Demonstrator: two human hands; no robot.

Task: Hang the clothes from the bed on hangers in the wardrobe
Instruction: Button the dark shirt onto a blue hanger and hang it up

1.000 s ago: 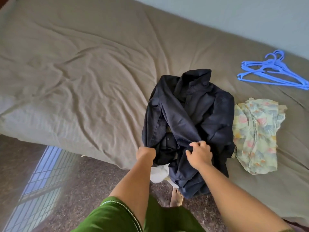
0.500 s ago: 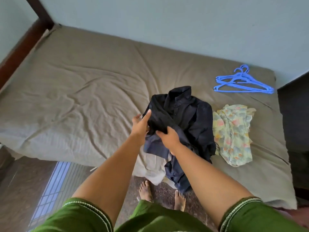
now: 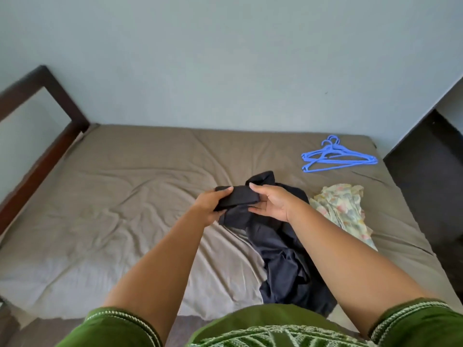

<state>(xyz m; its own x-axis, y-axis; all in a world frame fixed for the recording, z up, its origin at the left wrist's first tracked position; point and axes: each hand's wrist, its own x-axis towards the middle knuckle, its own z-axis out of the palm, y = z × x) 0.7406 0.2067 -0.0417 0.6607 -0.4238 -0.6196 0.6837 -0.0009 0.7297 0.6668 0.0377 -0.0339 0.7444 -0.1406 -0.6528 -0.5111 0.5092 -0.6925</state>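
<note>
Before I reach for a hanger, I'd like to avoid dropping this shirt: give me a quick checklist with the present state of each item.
1. Left hand has a grip on the dark shirt: ok.
2. Right hand has a grip on it: not ok, fingers look loose.
3. Shirt lifted off the bed: not ok, most of it lies there.
4. Blue hangers unobstructed on the bed: ok.
5. Floral garment apart from the shirt: cannot tell, edges meet.
6. Wardrobe in view: not ok.
</note>
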